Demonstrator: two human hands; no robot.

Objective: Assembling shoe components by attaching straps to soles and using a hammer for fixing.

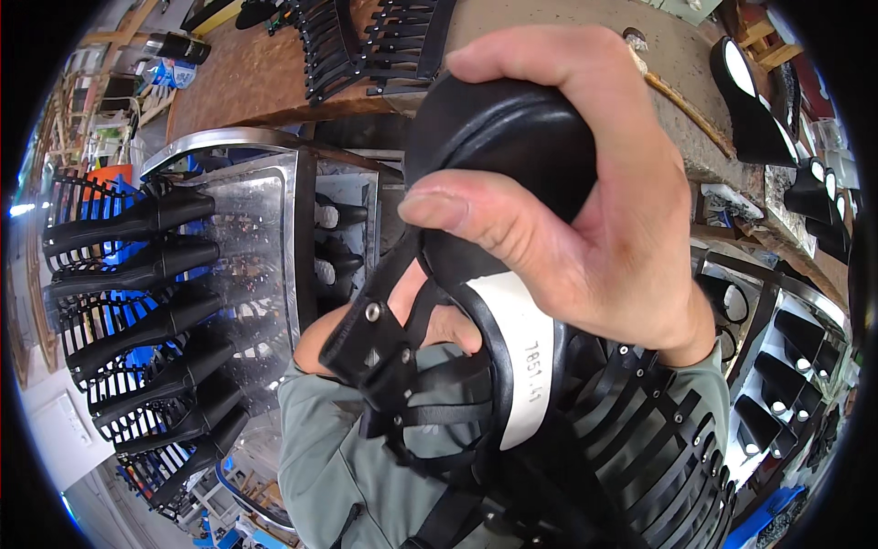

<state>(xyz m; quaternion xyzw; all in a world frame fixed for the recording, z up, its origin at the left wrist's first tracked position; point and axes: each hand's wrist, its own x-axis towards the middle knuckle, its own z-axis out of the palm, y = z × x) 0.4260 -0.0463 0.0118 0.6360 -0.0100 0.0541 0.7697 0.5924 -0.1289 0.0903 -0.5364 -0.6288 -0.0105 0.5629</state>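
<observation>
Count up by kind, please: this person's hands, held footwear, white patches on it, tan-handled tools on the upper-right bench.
Hands: 2 (left hand, right hand)
Black strappy shoe: 1
White patch: 1
Tan-handled tool: 1
Total: 5

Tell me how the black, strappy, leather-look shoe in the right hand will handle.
The shoe may flop at its narrow black straps, which bend and leave gaps. Its rounded end looks stiffer, smoothly curved in the right hand; its shine suggests it could slip.
</observation>
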